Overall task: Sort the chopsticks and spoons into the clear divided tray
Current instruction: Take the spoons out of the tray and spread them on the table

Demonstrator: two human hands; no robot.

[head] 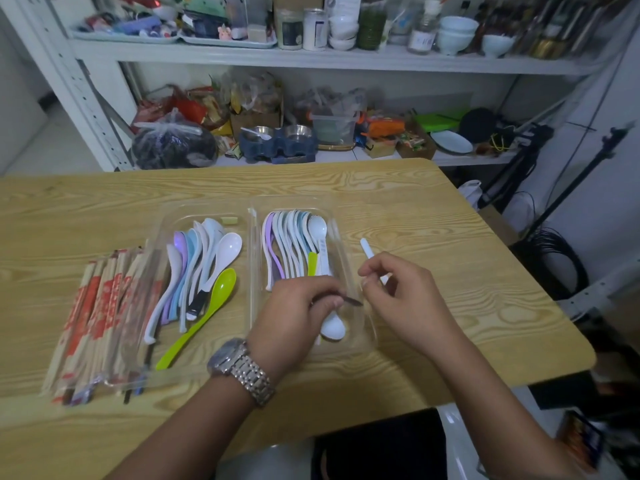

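The right hand (pixel 398 289) fingers pinch a white spoon (pixel 366 247) by its handle – light, stiff, slick plastic, I judge – while left hand (pixel 294 313) fingers grip another's stem.

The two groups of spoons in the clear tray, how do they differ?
The left group lies fanned out loosely, bowls tilted various ways; the right group is nested tightly in a neat row. The left group includes a long green spoon sticking out over the tray's near edge; the right group stays inside its compartment. Both mix white, blue and purple spoons, bowls pointing away.
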